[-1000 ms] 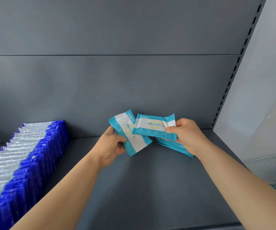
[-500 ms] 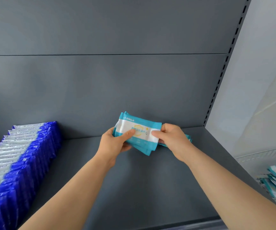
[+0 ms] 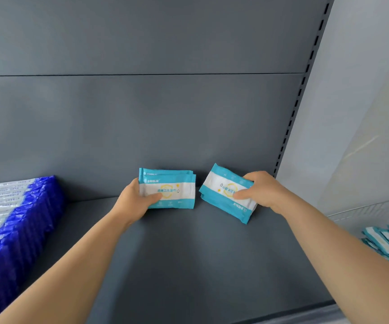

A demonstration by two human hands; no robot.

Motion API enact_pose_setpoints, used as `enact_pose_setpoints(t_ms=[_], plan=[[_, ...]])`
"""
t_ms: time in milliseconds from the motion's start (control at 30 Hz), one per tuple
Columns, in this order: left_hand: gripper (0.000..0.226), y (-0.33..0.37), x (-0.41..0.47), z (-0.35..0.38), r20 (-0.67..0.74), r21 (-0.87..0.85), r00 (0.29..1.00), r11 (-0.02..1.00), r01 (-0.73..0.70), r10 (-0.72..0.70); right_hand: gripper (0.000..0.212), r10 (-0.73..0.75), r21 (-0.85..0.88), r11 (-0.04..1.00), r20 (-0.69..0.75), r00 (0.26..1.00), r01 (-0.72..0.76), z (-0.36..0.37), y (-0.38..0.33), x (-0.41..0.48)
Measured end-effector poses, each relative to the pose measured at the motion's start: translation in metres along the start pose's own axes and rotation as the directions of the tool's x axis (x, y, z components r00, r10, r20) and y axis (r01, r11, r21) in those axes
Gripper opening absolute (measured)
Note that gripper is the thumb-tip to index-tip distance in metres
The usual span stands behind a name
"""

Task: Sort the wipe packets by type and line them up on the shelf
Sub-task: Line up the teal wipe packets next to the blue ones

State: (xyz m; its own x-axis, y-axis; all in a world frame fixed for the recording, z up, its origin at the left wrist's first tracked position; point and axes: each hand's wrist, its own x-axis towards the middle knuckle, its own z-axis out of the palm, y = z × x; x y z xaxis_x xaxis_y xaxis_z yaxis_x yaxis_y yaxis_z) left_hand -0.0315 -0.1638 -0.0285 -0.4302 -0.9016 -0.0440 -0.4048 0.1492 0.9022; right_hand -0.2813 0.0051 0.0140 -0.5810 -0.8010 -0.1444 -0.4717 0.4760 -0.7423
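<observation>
Two teal stacks held apart at the back of the grey shelf (image 3: 188,272)

A long row of blue wipe packets (image 3: 18,225) stands on edge at the shelf's left end. Both forearms reach forward. The left hand (image 3: 134,203) grips the level left teal stack (image 3: 176,190) by its left end, thumb across the front. The right hand (image 3: 264,192) grips the tilted right teal stack (image 3: 223,197) by its right end. The stacks are near each other, not touching.

Grey back panel (image 3: 142,118) w/ horiz. seam across upper part. Slotted upright (image 3: 298,101) at its rt edge. Pale wall (image 3: 364,90) beyond. Wire basket rim (image 3: 364,206) lower rt.
</observation>
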Motion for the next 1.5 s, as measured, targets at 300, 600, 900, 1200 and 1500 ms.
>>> enact_pose_setpoints(t_ms=[300,600,900,1200,1500], plan=[[0.043,0.017,0.019,0.035,-0.294,0.359,0.952,0.933,0.030,0.082,0.029,-0.090,0.161,0.982,-0.070,0.993,0.100,-0.022,0.001,0.005],[0.040,0.014,0.013,0.032,-0.277,0.277,0.960,0.960,0.034,0.046,0.029,-0.083,0.286,0.955,0.021,0.996,0.074,-0.007,-0.003,0.014],[0.047,0.012,0.006,0.027,-0.349,0.205,0.936,0.978,0.032,0.043,0.024,-0.045,0.548,0.837,0.078,0.996,-0.006,-0.002,-0.008,0.018],[0.020,0.027,-0.022,0.047,0.108,-0.092,0.990,0.992,-0.082,0.092,0.026,-0.058,0.705,0.707,0.136,0.989,-0.055,0.018,-0.011,0.009],[0.024,0.041,-0.029,0.049,0.312,-0.511,0.950,0.848,0.140,0.031,0.024,-0.064,0.757,0.650,0.142,0.988,-0.067,0.041,-0.017,-0.001]])
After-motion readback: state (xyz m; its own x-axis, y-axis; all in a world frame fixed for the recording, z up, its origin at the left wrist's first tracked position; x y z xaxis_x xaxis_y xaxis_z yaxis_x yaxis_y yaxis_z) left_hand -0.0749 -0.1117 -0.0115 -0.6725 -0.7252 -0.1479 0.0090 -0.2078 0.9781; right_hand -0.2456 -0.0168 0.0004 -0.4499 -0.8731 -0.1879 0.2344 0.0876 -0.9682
